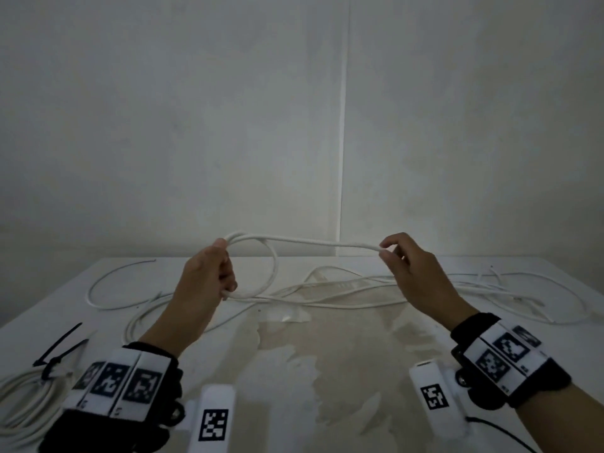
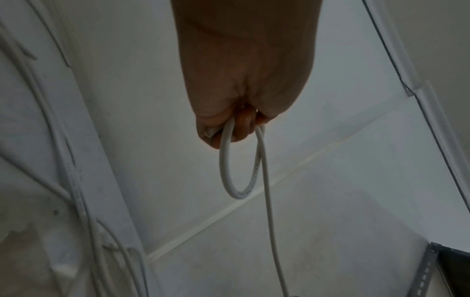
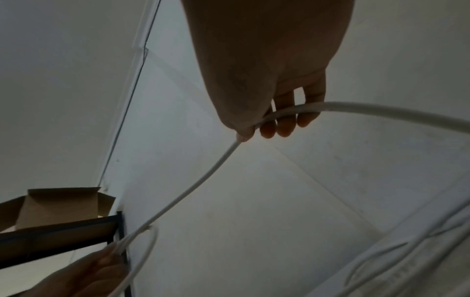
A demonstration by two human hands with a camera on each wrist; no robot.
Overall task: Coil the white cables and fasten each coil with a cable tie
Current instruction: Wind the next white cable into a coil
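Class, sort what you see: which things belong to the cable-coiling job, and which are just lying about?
Job:
white cable, gripped by left hand, pinched by right hand
loose cables
tied coil
black cable tie

Lying about:
cardboard box
dark shelf

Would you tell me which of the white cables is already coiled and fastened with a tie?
The white cable coil at the table's near-left corner: a black cable tie cinches it, while the others lie loose.

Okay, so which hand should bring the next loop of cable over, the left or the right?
The right hand, probably. It pinches the white cable out along its free stretch, so it can swing that length across. The left hand already has its grip on the started loop and is better placed holding it steady.
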